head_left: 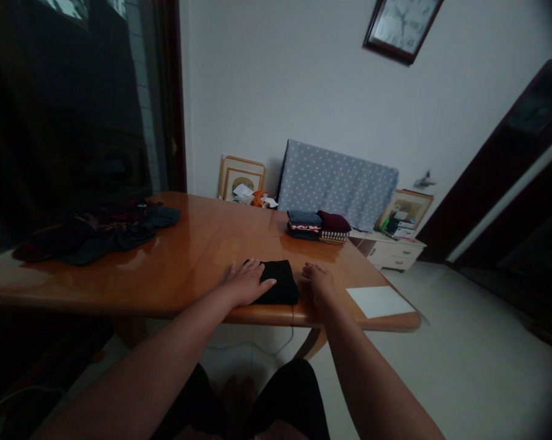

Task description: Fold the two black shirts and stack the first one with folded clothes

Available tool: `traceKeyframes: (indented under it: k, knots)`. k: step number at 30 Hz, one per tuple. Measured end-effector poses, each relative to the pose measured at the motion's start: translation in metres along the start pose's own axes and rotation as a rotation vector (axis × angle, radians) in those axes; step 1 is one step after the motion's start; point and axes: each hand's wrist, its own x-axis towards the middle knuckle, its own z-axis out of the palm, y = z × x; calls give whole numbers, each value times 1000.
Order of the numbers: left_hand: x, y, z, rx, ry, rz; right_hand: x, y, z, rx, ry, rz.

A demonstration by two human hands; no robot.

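Observation:
A black folded garment (279, 282) lies as a flat, roughly square bundle at the near edge of the wooden table. Spread over its left part is my left hand (247, 282), palm down with the fingers apart. My right hand (318, 282) is just beyond the bundle's right side, its fingers loosely bent and nothing seen in them. Whether it touches the tabletop I cannot tell. Farther back stand two small stacks of folded clothes, one topped by a blue piece (304, 217), the other by a dark red piece (334, 221).
A loose heap of dark clothes (115, 235) covers the left of the wooden table (211, 229). At the right corner lies a white sheet (379, 301). Behind are a dotted grey cloth (337, 180), leaning frames (242, 165) and a low white cabinet (395, 253).

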Motion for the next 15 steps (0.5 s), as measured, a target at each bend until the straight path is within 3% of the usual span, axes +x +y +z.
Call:
traceKeyframes:
  k: [11,15]
  knots:
    - [2,7,-8,110,15,49,-19,1,0,108,-29,31]
    - [1,23,-9,158,87,197,-20,2,-1,135,-17,32]
